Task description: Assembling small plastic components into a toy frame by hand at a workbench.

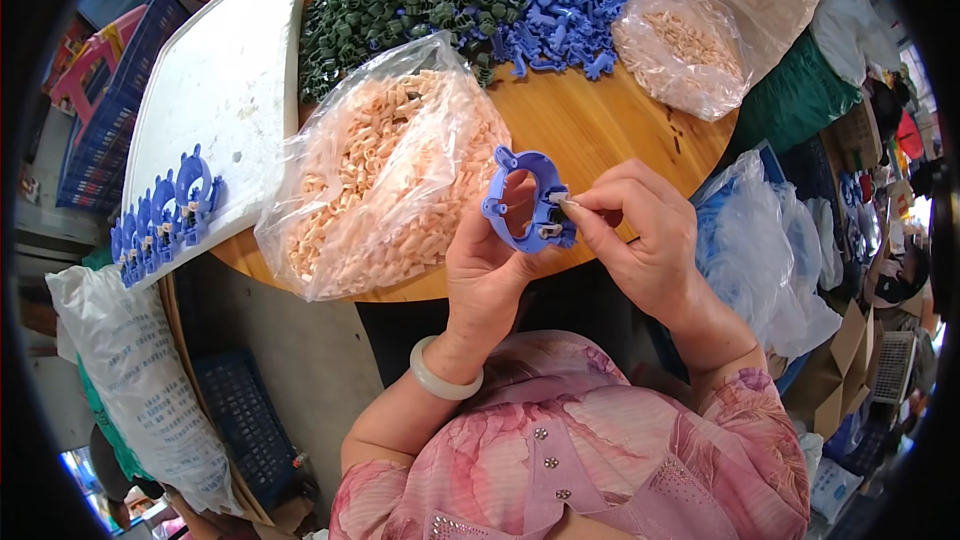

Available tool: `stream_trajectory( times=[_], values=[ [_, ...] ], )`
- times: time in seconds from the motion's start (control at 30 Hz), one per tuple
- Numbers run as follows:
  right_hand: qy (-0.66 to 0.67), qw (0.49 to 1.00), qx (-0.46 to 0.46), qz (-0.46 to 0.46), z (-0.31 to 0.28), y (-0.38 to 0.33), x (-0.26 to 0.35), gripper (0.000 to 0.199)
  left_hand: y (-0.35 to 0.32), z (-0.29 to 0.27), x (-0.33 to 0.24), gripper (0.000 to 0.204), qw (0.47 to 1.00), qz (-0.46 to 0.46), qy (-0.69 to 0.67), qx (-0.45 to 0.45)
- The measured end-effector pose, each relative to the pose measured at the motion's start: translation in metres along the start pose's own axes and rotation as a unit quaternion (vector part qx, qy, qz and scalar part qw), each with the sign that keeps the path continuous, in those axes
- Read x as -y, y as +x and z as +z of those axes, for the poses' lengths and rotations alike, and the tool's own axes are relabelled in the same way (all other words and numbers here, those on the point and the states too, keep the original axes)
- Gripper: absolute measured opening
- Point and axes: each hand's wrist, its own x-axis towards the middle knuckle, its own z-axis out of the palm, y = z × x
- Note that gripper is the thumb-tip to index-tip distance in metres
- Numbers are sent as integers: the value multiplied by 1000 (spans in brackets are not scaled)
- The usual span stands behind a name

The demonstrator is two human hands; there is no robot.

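— What step is in hand here?

— A fitting step, I'd judge. The left hand (487, 270) is curled around a blue plastic ring-shaped clip (525, 202), thumb and fingers clamped on its lower rim, holding it up in the air just off the near edge of the round wooden counter (590, 125). The right hand (640, 235) has thumb and forefinger pressed together on a small pale peg (566, 202), its tip touching the clip's right side where a little socket sits.

— Is the peg already seated?

— I cannot tell; the fingertips cover the joint. It looks at the mouth of the socket rather than fully home.

— So what does the next move call for?

— Probably a straight push along the socket's line while the left hand keeps the clip from twisting. The peg is tiny, so a skewed push could let it slip out of the pinch.

— Where are the supplies?

— An open clear bag of peach-coloured small parts (385, 175) lies on the counter just left of the hands. A second, smaller bag of the same (685, 50) sits at the far right. Behind them are a heap of loose blue clips (565, 0) and a heap of dark green clips (400, 0).

— And finished pieces?

— A row of blue clips (160, 215) stands along the near edge of a white board (225, 70) at the left, likely the done ones.
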Motion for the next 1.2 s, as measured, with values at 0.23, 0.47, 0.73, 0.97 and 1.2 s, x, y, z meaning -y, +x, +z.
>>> stream_trajectory(
  times=[0.23,0.47,0.73,0.97,1.2],
  values=[
    [-36,999,25,-9,-1,0,1,11,-3,2,-2,61,1000,-6,4,8],
    [-45,997,69,-4,-5,4,4,8,-5,-2,1,63,1000,-5,13,19],
    [28,995,95,14,-5,5,-1,8,-3,-2,-4,62,1000,-10,14,24],
    [54,992,109,21,-13,5,-4,8,-3,1,-5,63,1000,-15,8,21],
    [58,990,108,73,-8,3,-1,7,-5,0,-2,62,1000,-14,3,17]
  ],
)
